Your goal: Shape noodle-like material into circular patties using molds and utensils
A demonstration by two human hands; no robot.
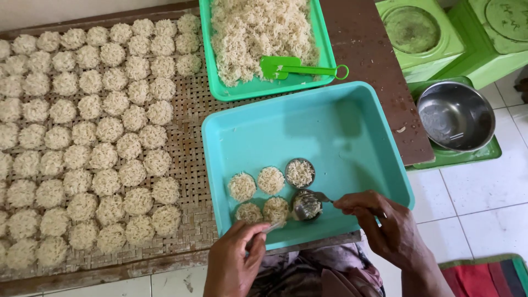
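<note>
A turquoise tray (pixel 352 137) lies before me with several round noodle discs (pixel 242 186) and two small round metal moulds filled with noodles (pixel 300 172). My right hand (pixel 385 223) holds a small metal spoon (pixel 320 196) whose tip presses into the nearer mould (pixel 306 205). At the tray's front edge my left hand (pixel 234 258) pinches a small pale piece (pixel 273 226), close to the nearest discs.
A woven bamboo mat (pixel 192 104) at the left carries rows of many noodle discs (pixel 104 132). A green tray (pixel 264 85) of loose noodles with a green spatula (pixel 300 69) sits behind. A steel bowl (pixel 455 115) and green containers (pixel 421 36) stand right.
</note>
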